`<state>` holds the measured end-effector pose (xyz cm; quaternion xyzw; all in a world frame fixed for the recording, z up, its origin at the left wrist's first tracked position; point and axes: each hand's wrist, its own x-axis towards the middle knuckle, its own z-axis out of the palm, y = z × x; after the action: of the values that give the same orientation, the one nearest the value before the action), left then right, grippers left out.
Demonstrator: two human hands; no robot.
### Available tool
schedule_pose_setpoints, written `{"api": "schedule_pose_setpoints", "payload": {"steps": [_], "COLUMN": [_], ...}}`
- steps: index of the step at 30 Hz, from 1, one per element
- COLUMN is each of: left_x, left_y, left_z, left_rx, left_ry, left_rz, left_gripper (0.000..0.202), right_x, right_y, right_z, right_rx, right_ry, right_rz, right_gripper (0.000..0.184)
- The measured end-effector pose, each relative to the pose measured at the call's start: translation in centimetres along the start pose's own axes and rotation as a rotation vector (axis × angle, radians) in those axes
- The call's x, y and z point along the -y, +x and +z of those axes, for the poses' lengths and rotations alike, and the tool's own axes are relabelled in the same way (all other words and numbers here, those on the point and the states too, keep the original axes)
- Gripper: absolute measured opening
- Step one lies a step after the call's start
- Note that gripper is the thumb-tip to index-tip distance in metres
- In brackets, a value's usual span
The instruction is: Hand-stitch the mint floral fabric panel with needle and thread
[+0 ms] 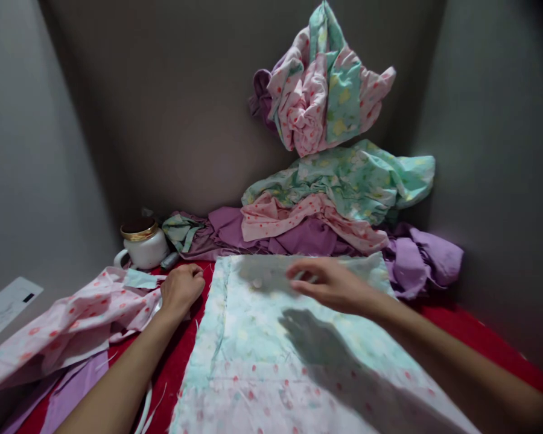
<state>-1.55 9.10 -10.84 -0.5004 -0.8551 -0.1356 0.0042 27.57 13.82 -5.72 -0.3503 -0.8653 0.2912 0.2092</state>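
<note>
A patchwork cloth (pixel 248 337) of mint floral and pink dotted fabric lies spread out before me, with frayed edges and visible seams. Over its upper part hovers my right hand (pixel 328 283), thumb and fingers apart, nothing seen between them; its shadow falls on the cloth. My left hand (pixel 183 290) rests curled closed by the cloth's left edge, close to a pink dotted cloth (pixel 85 307) with a mint strip. Whatever its fingers may hold is hidden. A small pale blurred spot shows on the patchwork, left of my right fingertips.
Red fabric (pixel 169 374) covers the surface. A white mug (pixel 147 248) with a gold rim and dark lid stands at the back left. Purple, pink and mint fabrics (pixel 298 232) are heaped along the grey back wall, below a hanging bundle (pixel 319 99). A white cable (pixel 145 404) lies near my left forearm.
</note>
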Motion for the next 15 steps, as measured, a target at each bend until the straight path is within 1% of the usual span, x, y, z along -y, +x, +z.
{"api": "schedule_pose_setpoints", "payload": {"steps": [2, 3, 4, 5, 7, 9, 10, 11, 12, 15], "left_x": [0.0, -0.1, -0.1, -0.3, -0.8, -1.8, -2.6, -3.5, -4.6, -8.1], "left_y": [-0.2, -0.3, -0.5, -0.7, -1.3, -1.9, -2.2, -2.6, -2.9, -3.6], "left_z": [0.0, -0.1, -0.2, -0.3, -0.6, -0.9, -1.1, -1.2, -1.3, -1.1], "left_rx": [-0.016, -0.032, -0.054, -0.083, -0.150, -0.181, -0.164, -0.118, -0.045, 0.261], "left_ry": [-0.023, -0.041, -0.062, -0.090, -0.169, -0.284, -0.354, -0.429, -0.503, -0.674], "left_rz": [-0.010, -0.018, -0.028, -0.035, -0.028, 0.032, 0.081, 0.137, 0.194, 0.325], "left_gripper": [0.020, 0.020, 0.020, 0.021, 0.025, 0.028, 0.028, 0.028, 0.028, 0.029], "right_x": [0.1, 0.0, -0.3, -0.6, -1.3, -1.8, -2.1, -2.2, -2.3, -2.3], "right_y": [3.9, 5.1, 5.9, 6.3, 6.3, 5.7, 5.3, 4.9, 4.5, 3.2], "right_z": [3.3, 4.8, 6.2, 7.2, 8.4, 8.4, 8.1, 7.7, 7.2, 5.8], "right_rx": [0.035, 0.046, 0.054, 0.063, 0.066, 0.046, 0.032, 0.021, 0.013, 0.010], "right_ry": [-0.027, -0.036, -0.038, -0.031, 0.015, 0.106, 0.167, 0.238, 0.318, 0.599], "right_rz": [-0.029, -0.032, -0.035, -0.036, -0.031, -0.009, 0.014, 0.045, 0.082, 0.187], "right_gripper": [0.026, 0.033, 0.033, 0.028, 0.019, 0.015, 0.014, 0.013, 0.013, 0.015]}}
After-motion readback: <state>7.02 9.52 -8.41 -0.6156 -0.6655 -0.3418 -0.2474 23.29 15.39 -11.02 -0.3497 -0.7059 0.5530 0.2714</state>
